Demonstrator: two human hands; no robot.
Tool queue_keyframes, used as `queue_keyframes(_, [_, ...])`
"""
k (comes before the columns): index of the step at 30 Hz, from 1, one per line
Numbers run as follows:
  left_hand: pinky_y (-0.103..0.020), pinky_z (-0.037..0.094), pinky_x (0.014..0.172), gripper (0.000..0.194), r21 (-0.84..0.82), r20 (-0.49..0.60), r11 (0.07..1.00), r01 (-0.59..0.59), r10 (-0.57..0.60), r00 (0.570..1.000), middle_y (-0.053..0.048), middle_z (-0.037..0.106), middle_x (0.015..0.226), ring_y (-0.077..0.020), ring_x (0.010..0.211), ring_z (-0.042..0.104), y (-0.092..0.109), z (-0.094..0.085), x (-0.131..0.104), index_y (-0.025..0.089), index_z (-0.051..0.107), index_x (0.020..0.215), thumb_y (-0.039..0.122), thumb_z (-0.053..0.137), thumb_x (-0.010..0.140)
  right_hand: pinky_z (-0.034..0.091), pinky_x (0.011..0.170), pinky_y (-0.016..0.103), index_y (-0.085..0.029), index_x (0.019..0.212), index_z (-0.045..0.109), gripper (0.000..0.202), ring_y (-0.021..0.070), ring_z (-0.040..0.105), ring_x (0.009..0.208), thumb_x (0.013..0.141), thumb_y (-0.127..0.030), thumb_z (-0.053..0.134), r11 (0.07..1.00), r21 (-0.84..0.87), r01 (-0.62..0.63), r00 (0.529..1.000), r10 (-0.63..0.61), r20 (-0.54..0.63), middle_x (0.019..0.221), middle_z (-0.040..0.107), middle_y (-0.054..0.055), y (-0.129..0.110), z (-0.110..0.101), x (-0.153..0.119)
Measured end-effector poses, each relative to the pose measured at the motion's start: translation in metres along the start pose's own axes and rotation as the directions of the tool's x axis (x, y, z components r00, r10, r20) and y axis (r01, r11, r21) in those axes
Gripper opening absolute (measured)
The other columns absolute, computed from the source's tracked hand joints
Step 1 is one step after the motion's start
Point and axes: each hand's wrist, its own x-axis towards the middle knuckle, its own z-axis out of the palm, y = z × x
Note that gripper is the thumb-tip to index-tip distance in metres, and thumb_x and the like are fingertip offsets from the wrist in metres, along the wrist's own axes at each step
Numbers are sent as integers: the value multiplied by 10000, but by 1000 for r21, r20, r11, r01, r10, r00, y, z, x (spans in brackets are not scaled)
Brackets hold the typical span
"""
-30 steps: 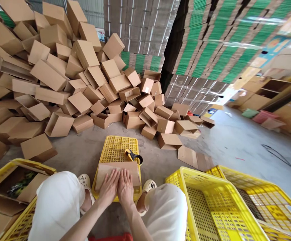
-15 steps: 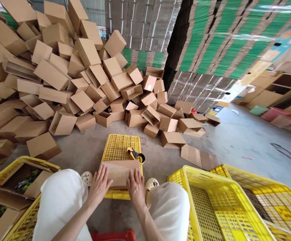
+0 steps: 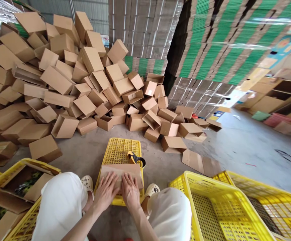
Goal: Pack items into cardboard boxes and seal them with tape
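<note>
The left hand (image 3: 107, 188) and right hand (image 3: 130, 191) lie flat on the small brown box (image 3: 122, 168), fingers spread, gripping nothing. The box sits on the near end of a yellow crate (image 3: 121, 147). A tape cutter (image 3: 136, 158) rests just past it. This looks like the pressing-down step; the next move seems to need gentle, even pushing.

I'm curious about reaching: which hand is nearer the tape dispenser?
Right: the right hand lies on the box, short of the tape dispenser; the left hand lies farther left.
</note>
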Motion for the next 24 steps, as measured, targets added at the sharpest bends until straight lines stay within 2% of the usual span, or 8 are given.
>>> queue_keyframes(4, [-594, 422, 1220, 554, 14, -39, 997, 70, -69, 997, -69, 475, 1691, -357, 1548, 454, -2, 4, 1, 318, 483, 1630, 409, 477, 1084, 368, 1266, 502, -250, 1518, 634, 486, 291, 518, 1511, 1077, -203, 435, 999, -42, -31, 996, 28, -79, 1561, 619, 102, -2, 13, -12])
queue_keyframes(8, [-632, 414, 1212, 543, 21, 11, 995, 95, -96, 995, -65, 475, 1691, -367, 1559, 437, 3, 11, 14, 319, 545, 1589, 276, 461, 1054, 402, 1247, 468, -255, 1529, 626, 492, 287, 534, 1499, 1074, -210, 444, 1000, -13, -15, 999, 14, -51, 1542, 639, 91, -16, 14, 12])
queue_keyframes(10, [-613, 409, 1220, 554, -1, 47, 997, 72, -72, 996, -65, 457, 1703, -349, 1566, 431, -3, 12, 17, 330, 516, 1607, 294, 468, 1056, 385, 1259, 466, -278, 1532, 622, 493, 269, 523, 1509, 1084, -226, 424, 1000, 17, 5, 999, -5, -43, 1551, 631, 75, -12, 9, 20])
queue_keyframes(12, [-607, 413, 1215, 561, -23, 53, 996, 87, -85, 995, -90, 440, 1712, -348, 1576, 414, -17, 11, 14, 326, 484, 1628, 370, 472, 1069, 356, 1274, 499, -279, 1538, 615, 500, 273, 489, 1535, 1078, -242, 424, 1000, 7, -28, 998, 28, -63, 1578, 602, 84, 5, 2, 21])
queue_keyframes(15, [-628, 439, 1178, 597, -39, 42, 977, 209, -207, 977, -155, 417, 1717, -385, 1584, 392, -40, 11, 6, 269, 455, 1648, 446, 437, 1078, 360, 1258, 575, -241, 1576, 571, 538, 311, 456, 1555, 1061, -271, 420, 980, -16, -199, 975, 196, -101, 1641, 519, 119, 44, -6, 10])
queue_keyframes(17, [-569, 514, 1114, 635, -85, 85, 951, 297, -290, 953, -193, 409, 1714, -386, 1518, 496, -49, 13, 1, 238, 410, 1670, 470, 417, 1078, 433, 1213, 533, -201, 1604, 532, 567, 306, 503, 1524, 1067, -310, 388, 953, 71, -295, 949, 301, -95, 1639, 517, 141, 67, -7, 4])
queue_keyframes(21, [-390, 620, 906, 698, -190, 133, 880, 436, -416, 899, -238, 432, 1687, -314, 1319, 700, -45, 21, -5, 160, 202, 1730, 441, 315, 1101, 589, 1015, 397, -103, 1508, 632, 686, 297, 709, 1302, 1103, -511, 257, 869, 355, -343, 921, 386, -56, 1395, 728, 192, 90, -1, 0])
queue_keyframes(24, [-390, 596, 995, 708, -213, 32, 912, 351, -353, 935, -215, 592, 1571, -278, 1327, 698, -40, 23, -13, 101, 121, 1732, 397, 264, 1105, 620, 950, 385, -110, 1393, 729, 825, 294, 767, 1196, 1093, -631, 164, 855, 405, -322, 923, 380, -67, 1277, 790, 170, 91, 0, -2])
